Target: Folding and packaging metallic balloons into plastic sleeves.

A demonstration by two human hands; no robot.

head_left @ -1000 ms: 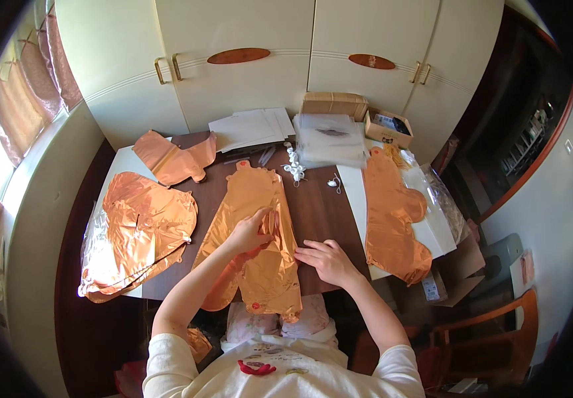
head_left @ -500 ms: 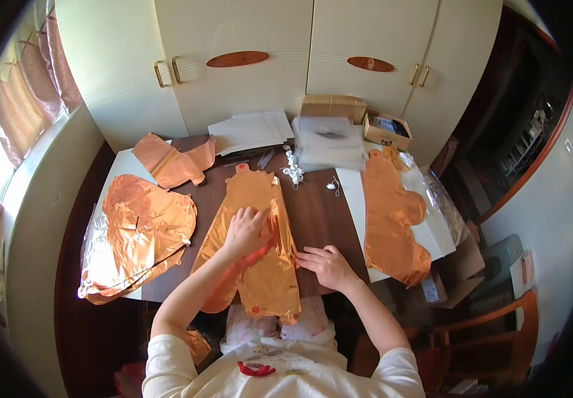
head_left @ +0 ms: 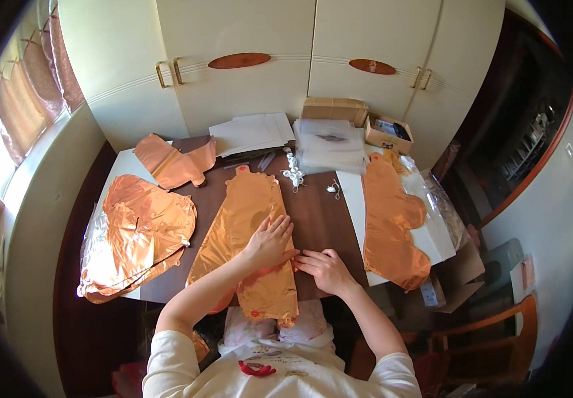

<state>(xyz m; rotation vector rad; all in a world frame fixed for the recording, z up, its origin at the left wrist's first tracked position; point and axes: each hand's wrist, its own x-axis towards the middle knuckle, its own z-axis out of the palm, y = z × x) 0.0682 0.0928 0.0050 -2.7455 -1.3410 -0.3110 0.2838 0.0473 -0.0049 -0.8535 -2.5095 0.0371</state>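
Nearest the person, a long flat copper foil balloon (head_left: 250,232) lies lengthwise on the dark brown table (head_left: 316,212), its lower end hanging over the near edge toward the lap. The left hand (head_left: 271,242) lies flat on the balloon with fingers spread and pressed down, gripping nothing. The right hand (head_left: 324,268) rests just beside it at the balloon's right edge, fingers slightly curled with the tips touching the foil – whether it pinches the edge I cannot tell

To the left, a stack of wide copper balloons (head_left: 142,229) sits on clear wrapping, spilling over the table's left side. To the right, another flat copper balloon (head_left: 392,222) with lobed edges lies on a white board (head_left: 435,232) near the right edge, well apart from the hands

Farther back, a small cluster of white plastic pieces (head_left: 293,174) sits just beyond the top of the long balloon, and a folded copper balloon (head_left: 173,161) lies at the far left corner. Behind these are white sheets (head_left: 250,131), a pile of clear bags (head_left: 331,142), a closed cardboard box (head_left: 334,107) and an open small box (head_left: 388,132) – all against cream cupboard doors (head_left: 246,73)
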